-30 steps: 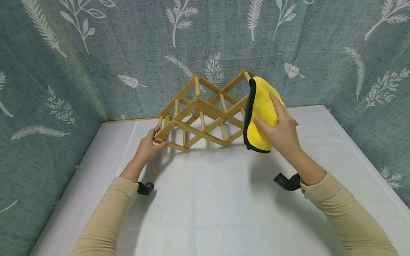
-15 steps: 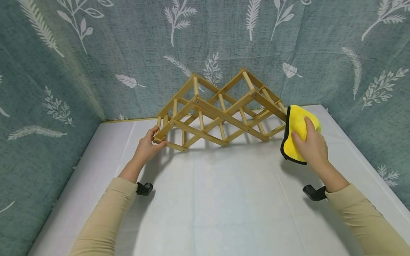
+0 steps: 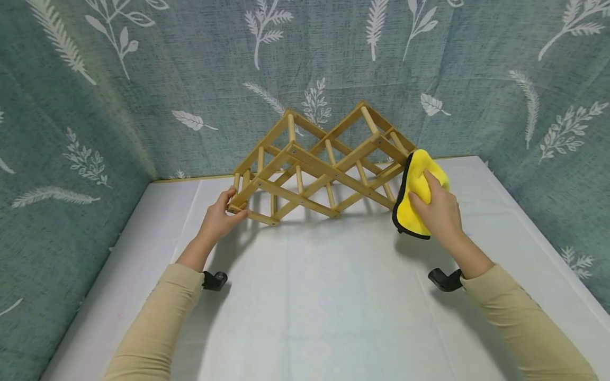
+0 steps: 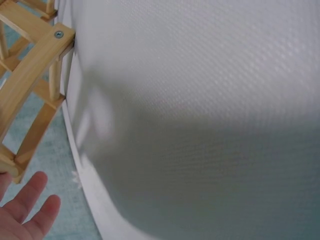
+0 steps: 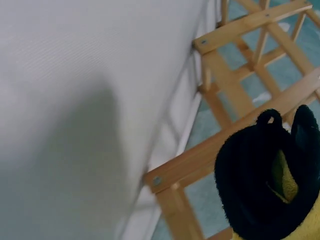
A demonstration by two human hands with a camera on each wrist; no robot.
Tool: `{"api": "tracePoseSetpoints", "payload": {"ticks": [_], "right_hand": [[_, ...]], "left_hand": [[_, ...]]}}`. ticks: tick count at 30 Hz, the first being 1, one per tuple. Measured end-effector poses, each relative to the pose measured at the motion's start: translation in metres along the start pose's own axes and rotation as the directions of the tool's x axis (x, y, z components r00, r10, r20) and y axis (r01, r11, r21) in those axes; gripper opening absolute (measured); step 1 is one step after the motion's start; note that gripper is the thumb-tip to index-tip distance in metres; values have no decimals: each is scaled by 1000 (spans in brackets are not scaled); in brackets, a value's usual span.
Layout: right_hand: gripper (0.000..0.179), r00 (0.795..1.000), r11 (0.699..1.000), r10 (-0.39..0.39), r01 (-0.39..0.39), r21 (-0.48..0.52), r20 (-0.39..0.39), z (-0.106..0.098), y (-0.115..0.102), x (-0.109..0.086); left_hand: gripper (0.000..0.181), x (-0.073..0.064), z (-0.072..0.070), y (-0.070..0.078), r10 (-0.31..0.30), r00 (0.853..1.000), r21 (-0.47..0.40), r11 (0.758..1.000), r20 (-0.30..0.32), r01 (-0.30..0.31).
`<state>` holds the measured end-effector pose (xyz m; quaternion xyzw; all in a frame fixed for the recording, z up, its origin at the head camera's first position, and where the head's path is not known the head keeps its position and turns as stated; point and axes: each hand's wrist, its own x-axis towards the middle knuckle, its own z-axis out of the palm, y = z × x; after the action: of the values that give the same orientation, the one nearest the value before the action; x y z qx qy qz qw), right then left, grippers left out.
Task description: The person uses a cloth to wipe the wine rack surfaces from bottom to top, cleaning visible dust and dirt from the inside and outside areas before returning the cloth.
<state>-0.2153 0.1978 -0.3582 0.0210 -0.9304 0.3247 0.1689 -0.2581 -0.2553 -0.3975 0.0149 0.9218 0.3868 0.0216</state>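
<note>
A folding wooden rack [image 3: 333, 170] of crossed slats and dowels stands zigzag at the back of the table. My left hand [image 3: 220, 216] grips its lower left corner between thumb and fingers. In the left wrist view, spread fingertips [image 4: 32, 200] show beside the rack's end slats [image 4: 30, 75]. My right hand [image 3: 440, 211] holds a folded yellow cloth [image 3: 416, 185] with black edging against the rack's right end, covering that end in the head view. In the right wrist view the cloth's dark border [image 5: 245, 175] overlaps the slats [image 5: 200, 155], and the hand itself is out of sight.
A white cloth [image 3: 324, 296] covers the table. Green-blue fabric with white leaf prints [image 3: 205, 63] hangs close behind the rack and along both sides. Each wrist carries a black camera mount, such as the right one [image 3: 445, 280].
The cloth and right hand moved right and down past the rack's right end, then came back left and slightly up onto it. The left hand and rack have stayed in place.
</note>
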Motion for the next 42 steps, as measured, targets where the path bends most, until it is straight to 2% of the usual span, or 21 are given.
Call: {"api": "tracePoseSetpoints", "payload": {"ticks": [12, 20, 27, 32, 36, 39, 42], "right_hand": [[57, 994, 993, -88, 93, 73, -68, 7, -36, 10], [55, 973, 974, -184, 200, 105, -142, 11, -60, 16], [56, 967, 962, -213, 232, 140, -140, 6, -74, 15], [58, 971, 960, -222, 233, 158, -83, -9, -79, 4], [58, 975, 968, -222, 218, 126, 14, -16, -74, -13], [59, 977, 984, -174, 167, 61, 123, -14, -64, -23], [61, 966, 995, -82, 93, -33, 244, -9, -49, -28]], "left_hand": [[77, -1, -1, 3, -9, 1000, 15, 1000, 15, 9], [77, -1, -2, 2, -9, 1000, 14, 1000, 14, 8], [76, -1, 0, 2, -7, 1000, 10, 1000, 11, 7], [78, 0, 2, 1, -10, 1000, 13, 1000, 25, 10], [77, -1, 1, 2, 0, 1000, 14, 1000, 24, 0], [77, -2, 1, 3, 4, 1000, 12, 1000, 18, -4], [77, -3, 0, 3, -5, 1000, 12, 1000, 11, 5]]}}
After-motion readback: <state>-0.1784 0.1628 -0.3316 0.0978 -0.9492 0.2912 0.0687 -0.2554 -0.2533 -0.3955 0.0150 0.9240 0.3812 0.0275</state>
